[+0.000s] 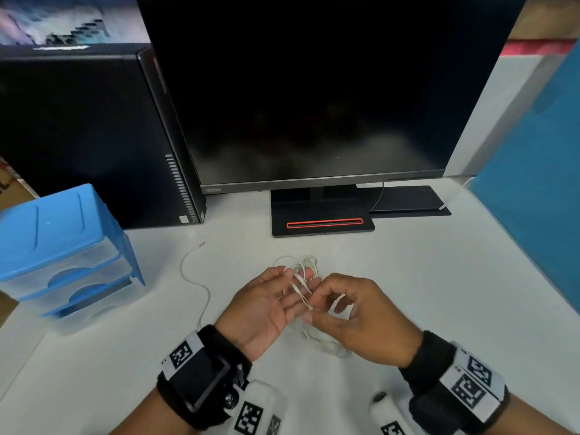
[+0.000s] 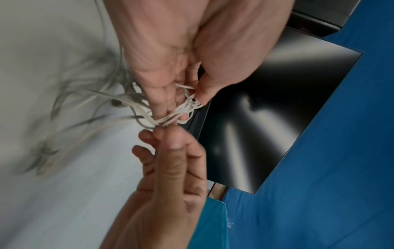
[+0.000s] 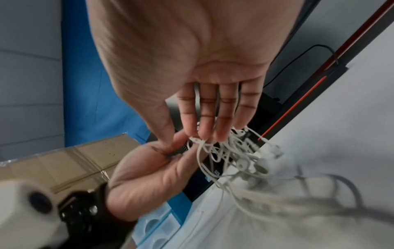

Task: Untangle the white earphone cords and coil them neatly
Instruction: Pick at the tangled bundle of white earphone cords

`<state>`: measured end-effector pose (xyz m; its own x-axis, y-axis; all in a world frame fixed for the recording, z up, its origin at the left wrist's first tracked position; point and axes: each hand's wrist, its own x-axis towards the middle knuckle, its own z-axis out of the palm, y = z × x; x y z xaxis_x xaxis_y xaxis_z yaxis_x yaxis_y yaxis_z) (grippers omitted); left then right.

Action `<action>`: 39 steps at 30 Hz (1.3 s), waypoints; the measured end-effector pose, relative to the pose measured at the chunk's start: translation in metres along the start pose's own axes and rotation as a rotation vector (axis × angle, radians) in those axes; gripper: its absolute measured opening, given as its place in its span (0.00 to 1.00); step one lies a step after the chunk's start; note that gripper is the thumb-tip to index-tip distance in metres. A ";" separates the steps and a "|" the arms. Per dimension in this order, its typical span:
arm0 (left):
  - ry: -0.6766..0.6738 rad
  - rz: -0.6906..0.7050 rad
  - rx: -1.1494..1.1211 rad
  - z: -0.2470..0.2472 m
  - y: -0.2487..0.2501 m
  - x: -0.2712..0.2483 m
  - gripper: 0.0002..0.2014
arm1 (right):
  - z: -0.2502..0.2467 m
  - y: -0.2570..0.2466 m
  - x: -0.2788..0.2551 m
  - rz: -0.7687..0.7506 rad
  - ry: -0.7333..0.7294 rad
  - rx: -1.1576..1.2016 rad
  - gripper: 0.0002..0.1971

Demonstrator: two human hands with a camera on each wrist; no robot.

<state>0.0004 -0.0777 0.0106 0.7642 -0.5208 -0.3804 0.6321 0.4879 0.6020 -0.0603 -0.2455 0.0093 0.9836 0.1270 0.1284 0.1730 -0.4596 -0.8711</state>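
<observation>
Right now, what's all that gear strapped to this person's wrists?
Both hands are bare: left hand, right hand. Each wrist wears a wide black band carrying white tags printed with black square code patterns. Rounded white camera housings with similar patterns sit under the wrists. No sleeves show.

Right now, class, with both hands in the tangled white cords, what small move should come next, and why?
Probably draw the right hand slowly away, teasing out the loop it pinches: the thin white earphone cords are knotted across the left hand, and the plug end lies free on the desk.
</observation>
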 end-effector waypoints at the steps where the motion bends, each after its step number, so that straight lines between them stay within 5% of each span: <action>1: -0.012 0.000 -0.016 0.001 0.001 -0.001 0.03 | 0.001 0.002 0.000 0.005 0.008 -0.035 0.08; 6: -0.062 0.002 -0.014 0.005 0.005 -0.006 0.12 | 0.000 0.007 0.000 0.045 -0.017 -0.126 0.30; 11: -0.098 0.030 0.041 0.015 0.013 -0.014 0.12 | 0.000 0.018 0.005 0.023 0.139 -0.024 0.12; 22: -0.129 0.057 0.316 0.016 0.010 -0.020 0.07 | -0.009 0.000 0.009 0.028 0.185 0.411 0.06; 26: -0.130 0.160 0.584 0.015 -0.002 -0.019 0.12 | -0.008 -0.002 0.008 0.079 0.142 0.381 0.25; 32: -0.253 0.372 1.093 0.013 -0.017 -0.025 0.10 | -0.013 0.005 0.011 0.131 0.112 0.442 0.08; 37: -0.048 0.262 0.843 0.018 -0.002 -0.024 0.06 | -0.026 0.001 0.014 0.127 0.135 0.457 0.09; 39: 0.060 0.340 0.837 0.014 0.007 -0.020 0.04 | -0.030 0.000 0.015 0.148 0.133 0.478 0.10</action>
<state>-0.0122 -0.0735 0.0323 0.9129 -0.3930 -0.1106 0.0892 -0.0725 0.9934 -0.0441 -0.2699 0.0252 0.9992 -0.0365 0.0191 0.0189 -0.0073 -0.9998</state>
